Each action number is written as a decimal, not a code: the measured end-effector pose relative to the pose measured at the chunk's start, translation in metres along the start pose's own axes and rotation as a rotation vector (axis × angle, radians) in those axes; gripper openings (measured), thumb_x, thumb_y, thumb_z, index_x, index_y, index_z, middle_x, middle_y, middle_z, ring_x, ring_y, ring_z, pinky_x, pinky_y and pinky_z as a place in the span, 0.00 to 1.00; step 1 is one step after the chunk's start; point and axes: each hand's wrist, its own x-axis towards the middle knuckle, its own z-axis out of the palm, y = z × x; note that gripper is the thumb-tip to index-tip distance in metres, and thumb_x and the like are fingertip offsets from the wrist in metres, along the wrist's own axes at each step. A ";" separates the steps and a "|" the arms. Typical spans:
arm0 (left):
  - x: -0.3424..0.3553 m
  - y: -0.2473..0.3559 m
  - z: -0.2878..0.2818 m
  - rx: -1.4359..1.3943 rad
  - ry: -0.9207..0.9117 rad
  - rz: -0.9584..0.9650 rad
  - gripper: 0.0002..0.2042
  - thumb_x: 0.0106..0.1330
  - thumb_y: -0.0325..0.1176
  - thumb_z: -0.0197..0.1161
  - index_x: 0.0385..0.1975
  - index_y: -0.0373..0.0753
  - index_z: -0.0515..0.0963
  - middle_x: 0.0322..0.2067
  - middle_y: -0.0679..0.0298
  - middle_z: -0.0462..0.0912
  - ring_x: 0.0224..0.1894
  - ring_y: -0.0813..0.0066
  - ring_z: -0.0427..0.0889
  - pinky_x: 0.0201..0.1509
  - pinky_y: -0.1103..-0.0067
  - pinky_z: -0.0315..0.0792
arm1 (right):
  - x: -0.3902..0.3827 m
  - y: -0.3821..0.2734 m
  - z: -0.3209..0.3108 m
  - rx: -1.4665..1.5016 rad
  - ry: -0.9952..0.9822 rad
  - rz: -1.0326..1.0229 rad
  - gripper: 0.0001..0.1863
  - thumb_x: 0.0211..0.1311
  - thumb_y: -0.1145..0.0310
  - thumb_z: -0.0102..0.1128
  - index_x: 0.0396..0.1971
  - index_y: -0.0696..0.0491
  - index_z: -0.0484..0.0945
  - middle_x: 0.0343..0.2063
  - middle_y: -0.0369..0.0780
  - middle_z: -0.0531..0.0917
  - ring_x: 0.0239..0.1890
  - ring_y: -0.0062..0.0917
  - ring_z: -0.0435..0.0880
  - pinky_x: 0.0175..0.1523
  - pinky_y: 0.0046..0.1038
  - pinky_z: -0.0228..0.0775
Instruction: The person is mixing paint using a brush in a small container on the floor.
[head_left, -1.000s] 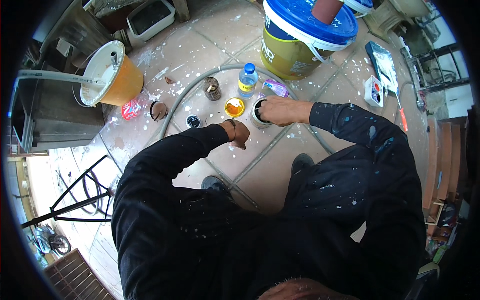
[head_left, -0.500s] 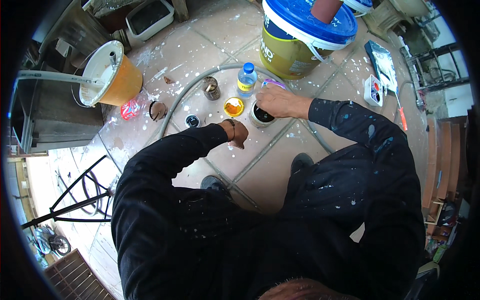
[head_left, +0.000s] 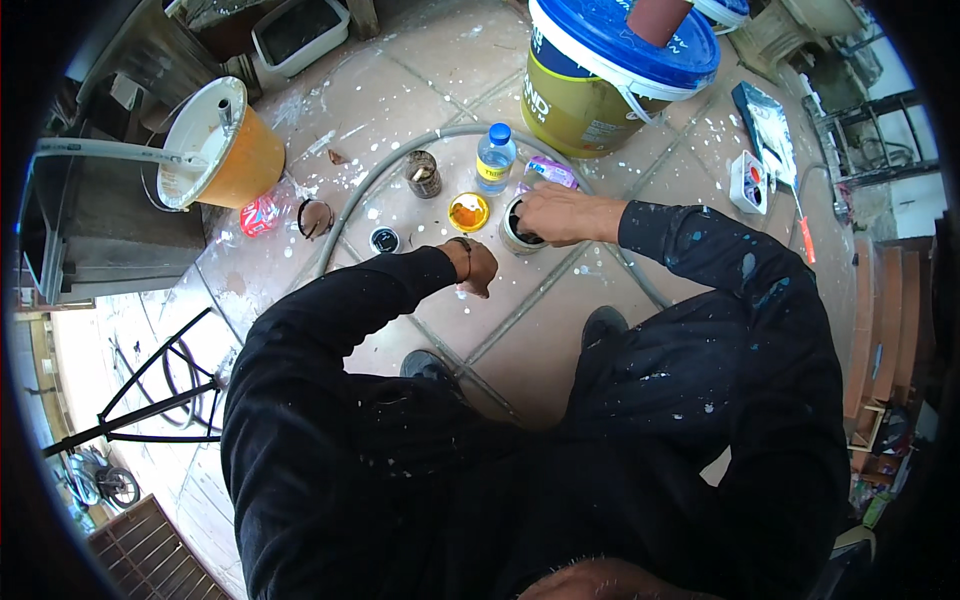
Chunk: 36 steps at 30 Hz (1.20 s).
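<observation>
My right hand (head_left: 552, 213) reaches over a small dark-filled tin (head_left: 518, 228) on the tiled floor, fingers curled at its rim. My left hand (head_left: 479, 268) hangs in a loose fist just in front of a small open tin of yellow paint (head_left: 468, 212); nothing shows in it. Behind these stand a clear water bottle with a blue cap (head_left: 495, 158), a rusty tin (head_left: 424, 174) and a purple packet (head_left: 548, 172). A small dark lid (head_left: 384, 240) lies to the left.
A grey hose (head_left: 372, 180) curves around the tins. A large yellow bucket with a blue lid (head_left: 610, 72) stands at the back, an orange bucket (head_left: 222, 146) at the left, a red crushed can (head_left: 259, 214) beside it. A paint tray (head_left: 765, 120) lies at right.
My right hand has shifted slightly over the dark tin, fingers now curled at its rim. The left fist has stayed where it was.
</observation>
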 end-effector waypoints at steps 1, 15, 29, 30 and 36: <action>0.000 0.000 -0.001 0.025 -0.010 0.010 0.25 0.67 0.57 0.63 0.38 0.37 0.89 0.36 0.52 0.89 0.44 0.51 0.88 0.52 0.62 0.80 | 0.001 0.002 0.004 0.001 -0.001 0.001 0.08 0.61 0.72 0.58 0.37 0.53 0.85 0.43 0.43 0.83 0.57 0.40 0.81 0.65 0.44 0.69; 0.001 0.000 -0.002 0.007 0.017 0.006 0.24 0.67 0.56 0.63 0.37 0.37 0.89 0.35 0.51 0.89 0.43 0.50 0.88 0.51 0.61 0.80 | 0.000 0.011 0.006 0.077 0.045 0.025 0.07 0.54 0.76 0.62 0.32 0.59 0.87 0.32 0.53 0.86 0.39 0.48 0.88 0.44 0.43 0.80; -0.002 0.002 -0.005 -0.004 0.017 -0.019 0.25 0.67 0.57 0.64 0.36 0.36 0.88 0.34 0.50 0.89 0.42 0.50 0.88 0.51 0.61 0.80 | -0.001 0.021 0.014 -0.070 0.271 -0.080 0.06 0.55 0.76 0.62 0.31 0.60 0.85 0.36 0.51 0.86 0.44 0.46 0.87 0.49 0.42 0.78; -0.002 0.003 -0.005 0.000 0.023 -0.014 0.25 0.67 0.57 0.64 0.36 0.36 0.88 0.34 0.50 0.89 0.42 0.50 0.88 0.51 0.61 0.80 | -0.003 0.017 0.011 -0.021 0.020 0.014 0.06 0.55 0.76 0.61 0.31 0.59 0.85 0.35 0.49 0.85 0.45 0.44 0.86 0.51 0.40 0.78; -0.001 0.003 -0.005 0.020 0.023 0.000 0.26 0.67 0.57 0.63 0.37 0.36 0.88 0.34 0.51 0.89 0.42 0.50 0.88 0.51 0.62 0.80 | 0.005 0.010 0.019 0.068 0.549 -0.139 0.08 0.56 0.77 0.59 0.33 0.60 0.85 0.37 0.52 0.87 0.44 0.46 0.88 0.50 0.43 0.79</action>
